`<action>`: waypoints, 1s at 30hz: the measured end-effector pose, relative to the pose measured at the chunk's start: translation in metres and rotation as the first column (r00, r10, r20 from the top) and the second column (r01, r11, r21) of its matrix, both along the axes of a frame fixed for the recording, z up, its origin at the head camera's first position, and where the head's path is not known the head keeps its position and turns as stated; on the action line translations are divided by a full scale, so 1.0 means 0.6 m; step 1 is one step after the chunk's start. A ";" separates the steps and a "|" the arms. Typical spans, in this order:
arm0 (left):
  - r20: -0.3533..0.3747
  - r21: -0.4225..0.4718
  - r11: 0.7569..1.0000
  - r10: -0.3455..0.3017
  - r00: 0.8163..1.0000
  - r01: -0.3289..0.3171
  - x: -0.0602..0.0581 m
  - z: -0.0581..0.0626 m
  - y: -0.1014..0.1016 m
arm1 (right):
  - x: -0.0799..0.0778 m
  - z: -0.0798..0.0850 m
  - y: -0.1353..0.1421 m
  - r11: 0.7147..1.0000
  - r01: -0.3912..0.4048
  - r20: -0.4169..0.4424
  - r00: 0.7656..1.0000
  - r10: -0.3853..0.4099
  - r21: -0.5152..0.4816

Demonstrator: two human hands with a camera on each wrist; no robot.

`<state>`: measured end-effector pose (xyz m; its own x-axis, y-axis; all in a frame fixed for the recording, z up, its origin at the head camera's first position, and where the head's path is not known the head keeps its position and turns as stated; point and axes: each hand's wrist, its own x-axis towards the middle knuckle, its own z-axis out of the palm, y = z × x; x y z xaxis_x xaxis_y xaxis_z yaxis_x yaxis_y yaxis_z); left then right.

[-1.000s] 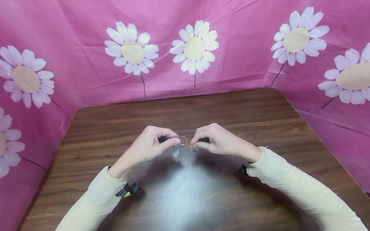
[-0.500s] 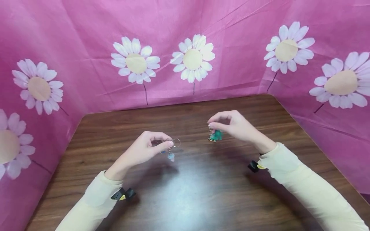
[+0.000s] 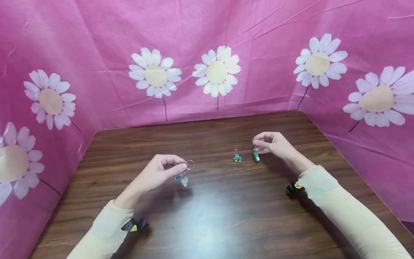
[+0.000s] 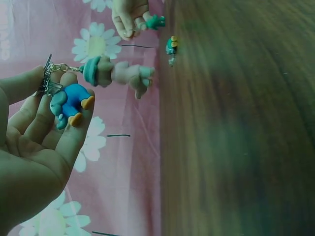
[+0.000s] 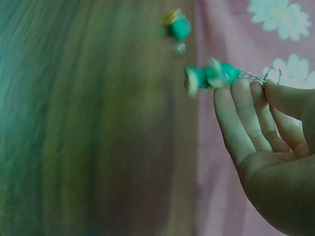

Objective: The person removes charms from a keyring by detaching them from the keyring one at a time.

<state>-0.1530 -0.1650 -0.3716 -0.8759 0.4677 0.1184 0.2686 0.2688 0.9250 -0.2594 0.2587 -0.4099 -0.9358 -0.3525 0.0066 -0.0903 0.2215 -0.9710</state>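
My left hand point(image 3: 163, 168) pinches the metal rings of two keychains between thumb and fingers. One is a blue elephant keychain point(image 4: 74, 101) with orange feet, lying against the fingers in the left wrist view. The other, a pale figurine keychain point(image 3: 184, 181) with a light blue hat, dangles from its chain. Farther right, my right hand point(image 3: 276, 146) pinches the ring of a green figurine keychain point(image 3: 256, 155), which hangs over the table. Just left of it, a green elephant keychain point(image 3: 238, 158) with yellowish feet sits on the wood, its ring toward the back.
The dark wooden table point(image 3: 145, 144) has rounded back corners. A pink cloth point(image 3: 258, 86) printed with white daisies stands behind it and along both sides. Bright light reflects off the table's front middle. Each sleeve cuff carries a black strap point(image 3: 132, 225).
The hands have parted from near each other, the right going right and the left slightly left and nearer. The green elephant keychain has left the right hand and is now on the table.
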 end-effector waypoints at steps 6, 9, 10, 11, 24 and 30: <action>0.025 -0.026 1.000 -0.007 1.000 0.007 -0.001 -0.014 0.002 | -0.018 -0.029 0.000 1.000 0.017 0.086 0.996 -0.015 -0.020; 0.046 -0.016 1.000 -0.003 0.999 0.004 -0.002 -0.018 0.003 | -0.026 -0.034 -0.006 1.000 0.024 0.119 0.993 -0.024 0.003; 0.056 -0.010 1.000 -0.005 0.998 0.006 -0.002 -0.019 0.003 | -0.029 -0.036 -0.008 1.000 0.028 0.133 0.991 -0.029 0.014; 0.065 -0.005 1.000 -0.007 0.998 0.007 -0.002 -0.020 0.003 | -0.032 -0.037 -0.009 0.999 0.035 0.149 0.988 -0.038 0.026; 0.071 0.019 0.999 -0.027 0.997 0.026 -0.012 -0.025 0.010 | -0.043 -0.042 -0.014 0.980 0.029 0.177 0.982 -0.065 0.198; 0.088 0.014 0.999 -0.034 0.996 0.033 -0.013 -0.024 0.012 | -0.047 -0.047 -0.022 0.979 0.069 0.227 0.967 -0.112 0.190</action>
